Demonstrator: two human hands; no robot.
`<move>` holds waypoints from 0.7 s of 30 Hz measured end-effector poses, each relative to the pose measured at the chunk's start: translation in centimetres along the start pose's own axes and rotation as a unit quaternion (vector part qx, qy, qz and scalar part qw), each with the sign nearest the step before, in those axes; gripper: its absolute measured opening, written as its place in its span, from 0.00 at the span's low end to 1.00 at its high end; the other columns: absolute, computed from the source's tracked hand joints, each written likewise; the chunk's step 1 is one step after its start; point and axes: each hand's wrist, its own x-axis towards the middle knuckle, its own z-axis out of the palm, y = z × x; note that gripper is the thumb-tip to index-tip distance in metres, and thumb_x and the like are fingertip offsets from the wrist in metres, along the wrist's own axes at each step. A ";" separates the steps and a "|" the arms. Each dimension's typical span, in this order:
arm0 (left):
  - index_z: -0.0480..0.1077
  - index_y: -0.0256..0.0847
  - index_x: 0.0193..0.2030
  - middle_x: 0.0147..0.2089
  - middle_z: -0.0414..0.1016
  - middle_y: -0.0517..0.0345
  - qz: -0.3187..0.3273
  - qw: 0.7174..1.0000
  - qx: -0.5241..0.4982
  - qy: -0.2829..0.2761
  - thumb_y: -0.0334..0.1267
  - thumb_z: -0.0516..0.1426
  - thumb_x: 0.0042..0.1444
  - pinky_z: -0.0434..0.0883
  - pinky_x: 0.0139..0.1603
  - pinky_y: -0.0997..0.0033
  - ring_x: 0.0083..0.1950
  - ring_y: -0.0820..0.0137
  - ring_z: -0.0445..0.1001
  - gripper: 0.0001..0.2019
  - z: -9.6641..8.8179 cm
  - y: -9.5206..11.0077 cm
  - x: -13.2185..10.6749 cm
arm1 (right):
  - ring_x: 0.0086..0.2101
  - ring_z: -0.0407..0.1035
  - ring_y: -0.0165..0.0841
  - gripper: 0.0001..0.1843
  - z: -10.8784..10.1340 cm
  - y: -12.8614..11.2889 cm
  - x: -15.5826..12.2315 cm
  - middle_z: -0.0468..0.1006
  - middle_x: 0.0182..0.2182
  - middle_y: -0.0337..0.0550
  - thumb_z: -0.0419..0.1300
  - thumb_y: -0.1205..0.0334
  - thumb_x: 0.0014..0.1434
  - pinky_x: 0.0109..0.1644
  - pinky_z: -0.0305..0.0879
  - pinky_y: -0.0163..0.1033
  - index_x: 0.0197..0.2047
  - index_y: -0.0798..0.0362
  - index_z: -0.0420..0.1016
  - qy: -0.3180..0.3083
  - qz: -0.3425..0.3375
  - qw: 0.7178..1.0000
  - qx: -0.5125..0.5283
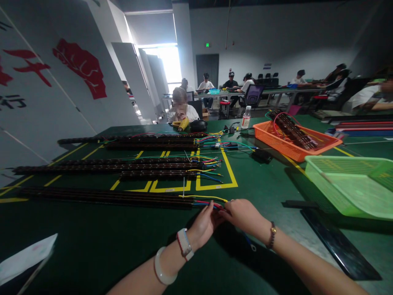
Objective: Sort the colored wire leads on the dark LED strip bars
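Note:
A long dark sleeved wire bundle [116,197] lies flat across the near part of the green table. Red, blue and yellow wires fan out of its right end. My left hand [205,224] is closed round the red and blue wires [206,202] just past that end. Touching it from the right, my right hand [245,214] pinches the wires near their tips, its fingertips partly hidden. The yellow wire [211,197] runs above to my right knuckles. A blue wire with a ring terminal [253,247] hangs out below my right hand.
More dark wire bundles [138,167] lie behind, over yellow tape marks [231,168]. An orange basket [276,143] with a coiled bundle and a green basket [346,207] stand right. A black flat panel [340,246] lies nearer. A person [182,108] sits across the table, beside a yellow heat gun [183,124].

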 end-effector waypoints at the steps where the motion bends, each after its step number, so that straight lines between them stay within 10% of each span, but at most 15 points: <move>1: 0.69 0.37 0.33 0.32 0.73 0.56 0.001 1.000 0.000 0.002 0.41 0.56 0.56 0.66 0.48 0.63 0.35 0.71 0.71 0.09 0.0 0.0 0.0 | 0.30 0.73 0.36 0.21 0.0 -0.1 0.0 0.79 0.29 0.47 0.46 0.52 0.64 0.32 0.62 0.34 0.33 0.54 0.76 0.000 -0.002 1.000 -0.003; 15: 0.70 0.36 0.40 0.37 0.75 0.52 0.014 0.999 0.012 -0.039 0.43 0.56 0.56 0.67 0.46 0.63 0.39 0.68 0.73 0.12 -0.5 -0.3 0.4 | 0.32 0.74 0.36 0.19 -0.1 0.2 0.4 0.78 0.30 0.48 0.47 0.56 0.64 0.32 0.62 0.34 0.33 0.55 0.75 0.045 0.043 0.998 -0.006; 21: 0.66 0.36 0.29 0.27 0.71 0.55 0.027 0.998 0.055 -0.021 0.46 0.54 0.58 0.67 0.43 0.63 0.32 0.69 0.71 0.14 -0.1 -0.1 -0.2 | 0.33 0.74 0.36 0.21 1.2 1.5 1.4 0.78 0.32 0.48 0.46 0.52 0.65 0.33 0.62 0.33 0.34 0.54 0.75 0.016 0.083 0.996 -0.008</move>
